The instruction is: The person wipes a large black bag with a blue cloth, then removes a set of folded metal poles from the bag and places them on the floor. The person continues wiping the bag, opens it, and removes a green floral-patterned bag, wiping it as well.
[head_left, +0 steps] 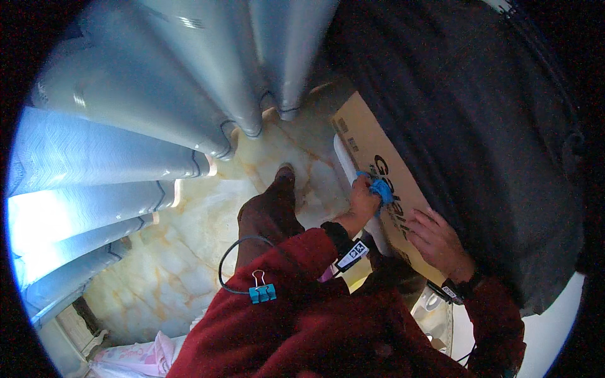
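Observation:
A long cardboard box (pixel 373 137) with large dark lettering lies slanted in front of me on the right. My left hand (pixel 366 197) grips a crumpled blue cloth (pixel 382 190) and presses it to the printed face of the box. Nearer to me, my right hand (pixel 436 238) lies on the same face, fingers spread towards the far long edge. A white rounded edge (pixel 346 158) shows along the box's near side; what it belongs to is mostly hidden.
Dark cloth (pixel 482 141) hangs beyond the box on the right. Blue-grey curtains (pixel 142 108) reach the marbled floor (pixel 208 227) at the left. My foot (pixel 285 174) stands on that floor. A teal binder clip (pixel 263 293) holds a cable on my sleeve. Pink-and-white packaging (pixel 142 355) lies at lower left.

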Motion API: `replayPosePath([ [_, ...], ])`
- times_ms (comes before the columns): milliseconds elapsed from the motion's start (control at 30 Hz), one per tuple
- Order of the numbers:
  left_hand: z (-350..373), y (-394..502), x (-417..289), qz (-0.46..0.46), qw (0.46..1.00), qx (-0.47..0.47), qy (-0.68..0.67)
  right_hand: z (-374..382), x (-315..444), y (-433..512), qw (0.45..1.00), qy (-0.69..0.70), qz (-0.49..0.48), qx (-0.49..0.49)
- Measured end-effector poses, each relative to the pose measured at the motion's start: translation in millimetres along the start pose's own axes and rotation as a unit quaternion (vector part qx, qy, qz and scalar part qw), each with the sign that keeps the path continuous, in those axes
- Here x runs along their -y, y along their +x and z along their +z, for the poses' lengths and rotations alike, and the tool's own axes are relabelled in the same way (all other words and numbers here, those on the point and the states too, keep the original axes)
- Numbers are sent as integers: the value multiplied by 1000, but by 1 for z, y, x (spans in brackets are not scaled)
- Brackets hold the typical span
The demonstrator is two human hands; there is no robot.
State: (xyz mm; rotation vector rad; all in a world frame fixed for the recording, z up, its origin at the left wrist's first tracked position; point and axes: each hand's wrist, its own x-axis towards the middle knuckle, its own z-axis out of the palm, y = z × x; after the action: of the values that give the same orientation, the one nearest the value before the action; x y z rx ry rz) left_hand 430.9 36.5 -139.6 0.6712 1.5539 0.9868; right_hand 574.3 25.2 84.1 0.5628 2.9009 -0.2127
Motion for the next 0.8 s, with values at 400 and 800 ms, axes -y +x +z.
replayPosePath([
  [400, -53, 172, -7, 232, 950, -199, 62, 2, -3, -14, 999, 41, 11, -10],
  [800, 16, 12, 98, 82, 969, 181, 144, 11, -1, -10, 998, 17, 19, -60],
])
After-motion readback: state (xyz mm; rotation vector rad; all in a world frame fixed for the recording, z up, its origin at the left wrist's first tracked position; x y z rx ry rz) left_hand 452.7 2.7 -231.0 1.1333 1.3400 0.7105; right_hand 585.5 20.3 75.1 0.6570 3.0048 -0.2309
